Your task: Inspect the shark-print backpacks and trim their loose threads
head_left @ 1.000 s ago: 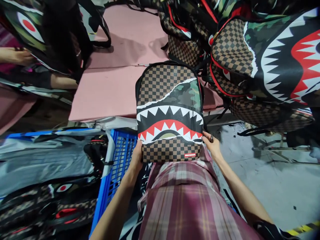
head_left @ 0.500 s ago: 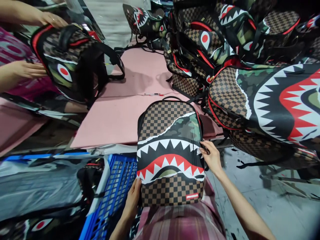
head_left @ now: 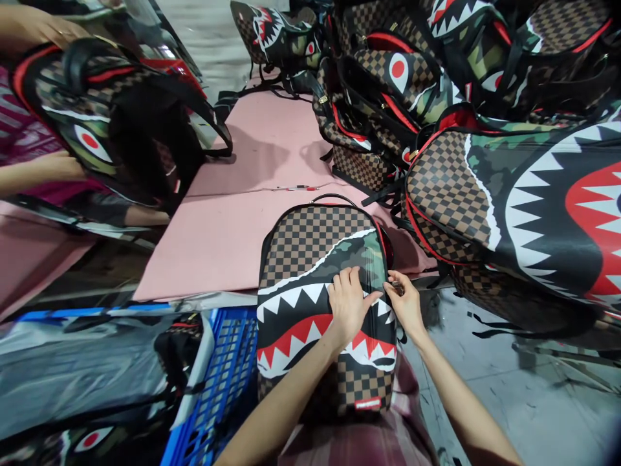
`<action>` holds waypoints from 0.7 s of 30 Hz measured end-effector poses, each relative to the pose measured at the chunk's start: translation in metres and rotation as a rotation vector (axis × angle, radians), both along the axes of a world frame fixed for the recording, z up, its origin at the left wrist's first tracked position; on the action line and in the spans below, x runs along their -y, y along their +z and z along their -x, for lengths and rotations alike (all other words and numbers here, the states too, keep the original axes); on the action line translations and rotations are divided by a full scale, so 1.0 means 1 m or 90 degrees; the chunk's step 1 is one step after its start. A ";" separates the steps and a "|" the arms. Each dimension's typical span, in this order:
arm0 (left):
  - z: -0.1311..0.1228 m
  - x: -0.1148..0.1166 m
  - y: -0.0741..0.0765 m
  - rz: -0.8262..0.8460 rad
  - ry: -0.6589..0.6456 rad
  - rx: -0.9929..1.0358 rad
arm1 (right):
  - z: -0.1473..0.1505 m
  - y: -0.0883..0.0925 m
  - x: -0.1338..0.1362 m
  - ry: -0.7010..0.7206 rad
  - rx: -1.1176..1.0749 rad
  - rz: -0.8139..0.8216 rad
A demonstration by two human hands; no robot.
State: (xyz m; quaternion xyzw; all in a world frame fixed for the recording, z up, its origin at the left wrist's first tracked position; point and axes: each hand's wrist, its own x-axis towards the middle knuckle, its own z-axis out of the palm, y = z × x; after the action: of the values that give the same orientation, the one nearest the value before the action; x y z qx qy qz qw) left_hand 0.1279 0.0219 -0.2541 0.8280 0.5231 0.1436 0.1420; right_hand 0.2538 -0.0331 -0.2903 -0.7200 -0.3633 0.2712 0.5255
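Note:
A backpack with brown-and-black checks, a camouflage patch and printed shark teeth stands upright against the table edge, in front of my body. My left hand lies on its front panel, fingers stretched out over the camouflage and teeth, holding nothing. At the bag's right side edge, my right hand is closed in a pinch. Something small and dark shows at those fingers; I cannot make out what it is. Red piping runs along that edge, and a red label sits low on the front.
Several similar backpacks are piled to the right and at the back of the pink table. A pen lies on the table. A co-worker at left handles another backpack. A blue plastic crate stands at lower left.
My left hand has left the bag's lower left side and now rests on its front. My right hand stays at the right edge. The co-worker's backpack has shifted left.

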 end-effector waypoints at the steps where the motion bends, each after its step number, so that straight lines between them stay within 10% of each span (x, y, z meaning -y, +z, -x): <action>1: 0.000 -0.004 0.000 0.003 0.003 -0.024 | 0.000 -0.002 -0.001 0.003 -0.014 0.005; 13: 0.007 -0.024 0.016 0.114 -0.018 -0.083 | -0.011 0.010 -0.021 0.100 -0.162 0.035; 21: 0.002 -0.021 0.021 0.152 -0.015 -0.062 | -0.009 0.000 -0.027 0.062 -0.510 -0.030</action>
State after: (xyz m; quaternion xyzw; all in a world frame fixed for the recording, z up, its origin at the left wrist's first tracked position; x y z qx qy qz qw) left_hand 0.1257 0.0432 -0.2333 0.8172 0.5330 0.0384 0.2160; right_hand 0.2625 -0.0059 -0.2905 -0.5271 -0.1699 0.5466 0.6282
